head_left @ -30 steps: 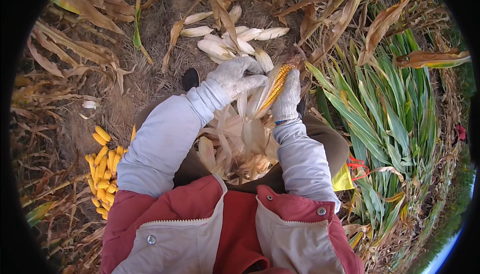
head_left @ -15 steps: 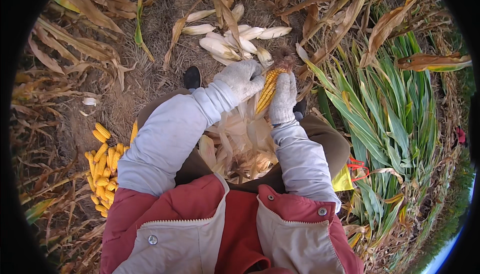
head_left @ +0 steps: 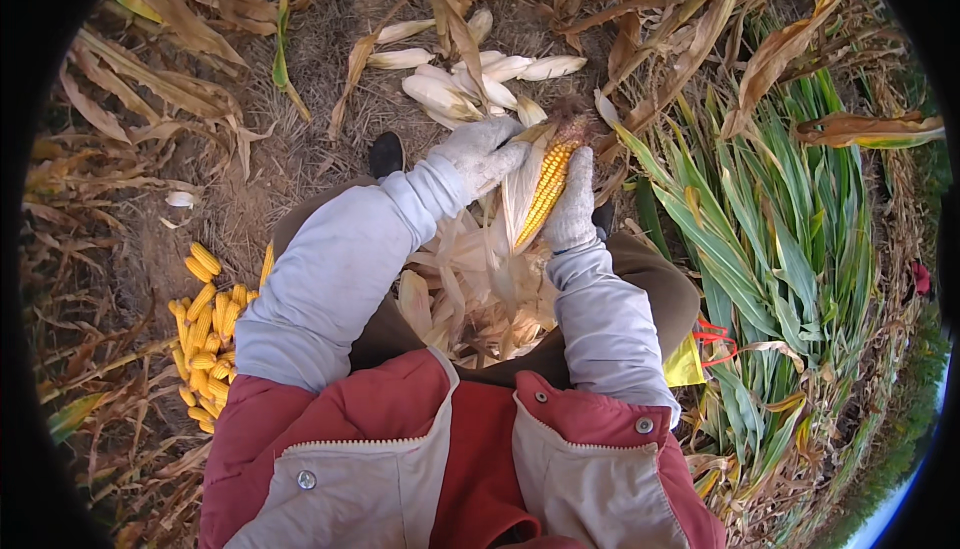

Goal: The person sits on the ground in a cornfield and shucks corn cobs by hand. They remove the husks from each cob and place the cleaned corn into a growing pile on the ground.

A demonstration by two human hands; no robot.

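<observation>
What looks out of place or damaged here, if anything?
One small oddity: a white scrap lies alone on the soil at left, beyond the yellow cobs and away from the pale husks between the legs. The ear of corn in the right hand shows no obvious damage, though part of it is hidden.

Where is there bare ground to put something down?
Mostly bare soil lies between the white husk scrap and the left knee, just beyond the yellow cobs. Pale husks crowd the middle, below the held corn ear; green leaves crowd the right side.
</observation>
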